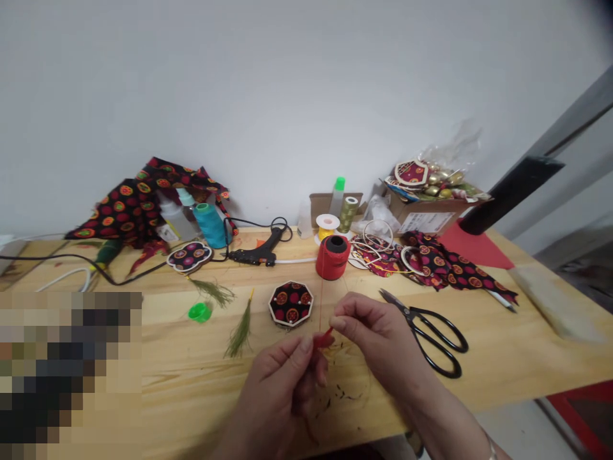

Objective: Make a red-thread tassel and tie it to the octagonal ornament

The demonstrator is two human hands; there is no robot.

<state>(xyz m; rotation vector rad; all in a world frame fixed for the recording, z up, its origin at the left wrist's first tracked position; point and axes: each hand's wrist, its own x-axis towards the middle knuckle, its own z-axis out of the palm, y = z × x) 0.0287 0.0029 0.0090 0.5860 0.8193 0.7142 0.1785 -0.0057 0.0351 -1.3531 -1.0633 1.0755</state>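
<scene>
My left hand (287,377) and my right hand (371,332) meet over the front of the wooden table (502,358). Both pinch a small piece of red thread (324,338) between thumb and fingertips. A thin red strand runs from it up to the red thread spool (332,257) standing behind. Just beyond my fingers lies an octagonal piece covered in black patterned fabric (290,303). Black scissors (431,332) lie shut to the right of my right hand.
A green tassel (240,329), a second tassel (214,291) and a green cap (200,312) lie to the left. Behind them are a glue gun (256,253), a teal spool (209,225), bottles, patterned fabric (138,204), metal rings and a cardboard box (426,214).
</scene>
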